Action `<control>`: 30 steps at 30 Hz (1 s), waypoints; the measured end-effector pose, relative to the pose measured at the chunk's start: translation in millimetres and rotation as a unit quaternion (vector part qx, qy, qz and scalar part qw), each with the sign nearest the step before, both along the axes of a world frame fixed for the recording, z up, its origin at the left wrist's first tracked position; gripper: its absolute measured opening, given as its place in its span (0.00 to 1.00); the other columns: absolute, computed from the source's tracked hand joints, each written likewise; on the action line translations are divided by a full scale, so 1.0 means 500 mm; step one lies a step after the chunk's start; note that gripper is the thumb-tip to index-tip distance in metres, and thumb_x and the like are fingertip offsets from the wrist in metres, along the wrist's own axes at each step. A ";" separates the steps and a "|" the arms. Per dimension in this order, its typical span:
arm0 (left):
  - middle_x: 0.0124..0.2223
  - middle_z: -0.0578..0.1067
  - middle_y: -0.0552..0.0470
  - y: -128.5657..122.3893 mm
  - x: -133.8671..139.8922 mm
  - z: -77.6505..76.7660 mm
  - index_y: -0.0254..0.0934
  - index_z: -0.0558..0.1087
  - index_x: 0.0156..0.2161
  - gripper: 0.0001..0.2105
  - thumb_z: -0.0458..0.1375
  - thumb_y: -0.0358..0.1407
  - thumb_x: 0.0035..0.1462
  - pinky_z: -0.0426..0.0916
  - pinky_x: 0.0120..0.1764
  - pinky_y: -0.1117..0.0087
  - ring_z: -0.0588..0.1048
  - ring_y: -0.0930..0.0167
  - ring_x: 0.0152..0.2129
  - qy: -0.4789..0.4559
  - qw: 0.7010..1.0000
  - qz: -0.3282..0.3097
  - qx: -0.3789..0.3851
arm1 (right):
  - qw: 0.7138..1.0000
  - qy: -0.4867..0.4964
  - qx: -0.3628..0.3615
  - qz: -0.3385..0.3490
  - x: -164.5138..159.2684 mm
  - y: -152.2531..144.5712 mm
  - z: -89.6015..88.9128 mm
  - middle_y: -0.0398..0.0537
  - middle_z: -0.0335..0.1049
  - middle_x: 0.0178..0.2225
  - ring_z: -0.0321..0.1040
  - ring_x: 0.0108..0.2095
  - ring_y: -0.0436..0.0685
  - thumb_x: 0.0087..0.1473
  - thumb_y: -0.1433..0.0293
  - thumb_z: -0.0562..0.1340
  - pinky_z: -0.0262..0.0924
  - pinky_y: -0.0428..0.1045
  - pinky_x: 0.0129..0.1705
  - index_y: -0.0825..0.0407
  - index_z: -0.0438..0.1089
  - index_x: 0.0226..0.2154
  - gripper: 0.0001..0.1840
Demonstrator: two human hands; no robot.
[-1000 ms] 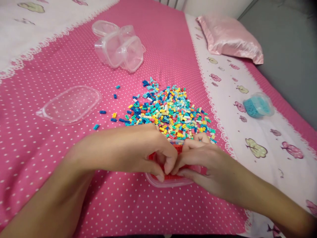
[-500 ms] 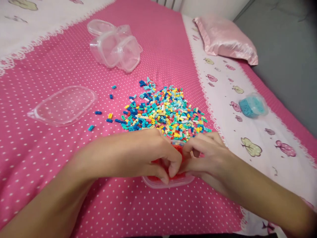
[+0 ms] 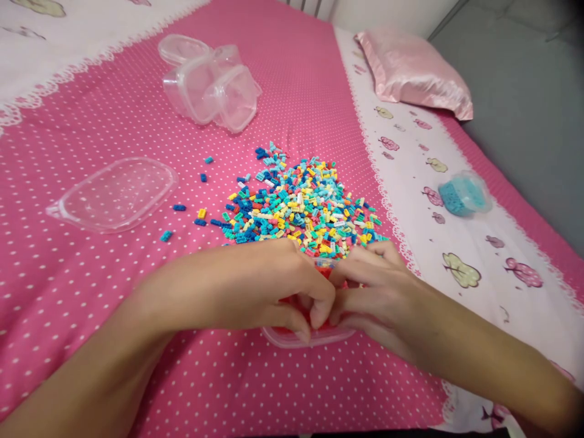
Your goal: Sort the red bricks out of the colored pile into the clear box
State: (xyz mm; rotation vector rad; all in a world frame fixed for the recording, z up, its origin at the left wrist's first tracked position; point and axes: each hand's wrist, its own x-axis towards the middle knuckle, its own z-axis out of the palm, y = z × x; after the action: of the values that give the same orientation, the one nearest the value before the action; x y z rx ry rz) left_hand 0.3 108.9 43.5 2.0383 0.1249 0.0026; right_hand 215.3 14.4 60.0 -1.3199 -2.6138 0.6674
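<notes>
A clear plastic container point(image 3: 303, 340) with red building bricks point(image 3: 325, 272) in it sits on the bed right in front of me. Over its left part is my left hand point(image 3: 292, 283), fingers curled and thumb close to the index finger; what they pinch, if anything, is hidden. My right hand point(image 3: 378, 283) reaches in from the right with its fingertips drawn together over the bricks, next to the left fingers. I cannot make out what lies between them. Just beyond both hands spreads a heap of small multicoloured bricks point(image 3: 301, 207).
A clear lid point(image 3: 118, 194) lies to the left, with several loose bricks between it and the heap. Farther back are several clear containers point(image 3: 196, 91). On the right stands a container of turquoise bricks point(image 3: 463, 193), and a pink pillow point(image 3: 415, 73) lies behind it.
My right hand has shifted slightly left, and its fingers have closed in toward my left fingers over the red bricks. My left hand stays nearly in place.
</notes>
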 end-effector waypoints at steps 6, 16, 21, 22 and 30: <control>0.34 0.78 0.55 0.000 -0.001 -0.001 0.36 0.77 0.34 0.06 0.61 0.24 0.60 0.66 0.35 0.78 0.75 0.75 0.30 0.004 1.000 0.005 0.008 | 0.999 0.034 -0.020 -0.016 -0.004 -0.001 0.006 0.37 0.74 0.29 0.65 0.33 0.53 0.55 0.78 0.63 0.42 0.55 0.41 0.48 0.72 0.28 0.10; 0.34 0.79 0.55 0.001 0.001 0.002 0.37 0.77 0.33 0.06 0.63 0.24 0.59 0.66 0.33 0.79 0.76 0.75 0.31 0.007 1.000 -0.002 0.019 | 0.999 -0.022 -0.035 -0.004 -0.019 0.012 0.017 0.37 0.76 0.28 0.68 0.31 0.51 0.59 0.80 0.61 0.44 0.53 0.39 0.46 0.76 0.27 0.16; 0.33 0.79 0.55 0.001 0.001 0.002 0.37 0.77 0.32 0.06 0.63 0.24 0.58 0.67 0.33 0.80 0.76 0.75 0.29 0.005 1.000 -0.003 0.020 | 0.999 -0.006 -0.034 0.003 -0.020 0.016 0.009 0.37 0.79 0.31 0.70 0.33 0.51 0.60 0.80 0.62 0.44 0.53 0.39 0.46 0.77 0.27 0.16; 0.32 0.79 0.55 0.001 0.001 0.002 0.37 0.77 0.32 0.06 0.63 0.24 0.58 0.67 0.33 0.79 0.76 0.76 0.29 0.004 1.000 -0.002 0.018 | 1.000 -0.001 -0.029 0.004 -0.020 0.015 0.008 0.37 0.79 0.31 0.69 0.33 0.51 0.60 0.79 0.62 0.44 0.53 0.39 0.46 0.76 0.26 0.16; 0.32 0.78 0.55 0.000 0.000 0.000 0.36 0.76 0.32 0.07 0.62 0.23 0.58 0.66 0.33 0.79 0.75 0.76 0.29 0.014 1.000 0.002 0.000 | 1.000 -0.003 -0.017 -0.004 -0.016 0.008 0.013 0.39 0.77 0.30 0.67 0.32 0.52 0.63 0.77 0.60 0.43 0.54 0.40 0.47 0.74 0.24 0.18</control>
State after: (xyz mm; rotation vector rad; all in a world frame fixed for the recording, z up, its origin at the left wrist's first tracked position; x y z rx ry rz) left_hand 0.2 108.7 43.5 2.0387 0.1463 -0.0245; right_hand 207.2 18.6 66.3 -1.3444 -2.6114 0.7105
